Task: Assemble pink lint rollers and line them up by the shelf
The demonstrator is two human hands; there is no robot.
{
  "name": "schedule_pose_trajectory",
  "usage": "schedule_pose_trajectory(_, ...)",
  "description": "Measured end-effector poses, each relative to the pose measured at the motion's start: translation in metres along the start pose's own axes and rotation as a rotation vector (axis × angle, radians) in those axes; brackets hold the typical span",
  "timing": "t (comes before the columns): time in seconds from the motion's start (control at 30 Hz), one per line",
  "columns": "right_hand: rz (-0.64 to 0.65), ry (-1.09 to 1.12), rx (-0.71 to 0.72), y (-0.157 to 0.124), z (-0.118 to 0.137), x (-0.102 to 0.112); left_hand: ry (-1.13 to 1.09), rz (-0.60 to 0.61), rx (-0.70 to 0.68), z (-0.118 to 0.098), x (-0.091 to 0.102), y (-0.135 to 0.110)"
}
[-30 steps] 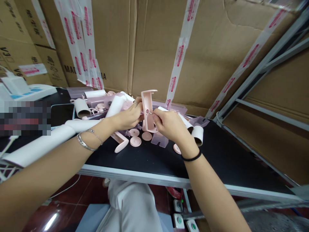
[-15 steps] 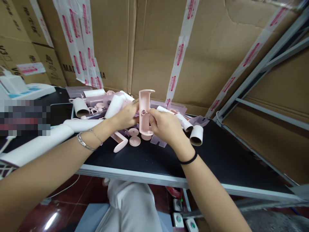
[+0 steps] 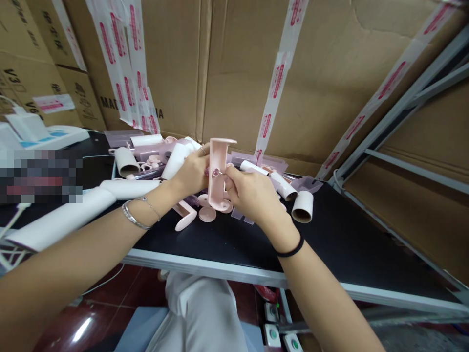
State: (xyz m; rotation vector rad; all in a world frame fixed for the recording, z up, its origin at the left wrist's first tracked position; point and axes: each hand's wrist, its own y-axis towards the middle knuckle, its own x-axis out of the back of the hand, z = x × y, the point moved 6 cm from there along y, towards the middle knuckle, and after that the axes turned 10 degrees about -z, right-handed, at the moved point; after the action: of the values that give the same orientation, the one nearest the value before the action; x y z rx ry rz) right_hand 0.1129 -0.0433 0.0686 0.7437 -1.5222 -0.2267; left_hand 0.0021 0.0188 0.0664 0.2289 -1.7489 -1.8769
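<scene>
A pink trough-shaped plastic holder (image 3: 218,188) is held upright above the table, its hollow side facing me. My left hand (image 3: 194,171) grips it from behind at the left, fingers partly hidden. My right hand (image 3: 251,188) is closed in a pinch at the holder's middle, where a small round fitting (image 3: 216,172) sits in a hole; a thin shiny piece shows between fingertips and fitting, too small to name. Below lie pink discs (image 3: 207,214) and an L-shaped pink part (image 3: 186,217).
White rolls (image 3: 62,220) lie at the left, and a short cardboard-cored roll (image 3: 303,206) stands at the right. Clear purple plastic sheets (image 3: 308,184) and mixed pink parts are heaped at the back, before a cardboard wall (image 3: 234,73). A metal edge (image 3: 205,267) borders the black tabletop.
The holder has turned slightly, and its lower end leans a little more to the right. Both hands keep their hold. The whole view has shifted slightly.
</scene>
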Motion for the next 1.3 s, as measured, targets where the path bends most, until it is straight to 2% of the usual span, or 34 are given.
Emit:
schedule_pose_trajectory(0.13,-0.009,-0.019,0.014,0.000,0.001,0.000,0.045,-0.042,-0.079,-0.006,-0.001,-0.002)
schedule_pose_trajectory(0.37,-0.018,-0.036,0.050,-0.001,0.002,-0.001,-0.001,-0.015,0.044,-0.001,0.002,-0.002)
schedule_pose_trajectory(0.57,0.011,-0.062,0.030,0.000,0.003,-0.003,0.046,-0.128,-0.041,-0.005,0.008,0.001)
schedule_pose_trajectory(0.73,-0.004,-0.059,0.057,-0.001,0.005,-0.003,-0.025,-0.012,0.036,-0.001,0.001,-0.005)
schedule_pose_trajectory(1.0,0.008,-0.082,0.051,-0.003,0.008,-0.002,0.039,-0.008,0.002,0.003,0.002,-0.006)
schedule_pose_trajectory(1.1,0.011,-0.101,0.031,-0.003,0.009,-0.002,0.061,0.040,0.006,0.008,-0.004,-0.010)
schedule_pose_trajectory(1.3,0.032,-0.074,0.018,-0.002,0.008,-0.008,0.211,0.061,-0.116,0.006,-0.005,-0.011)
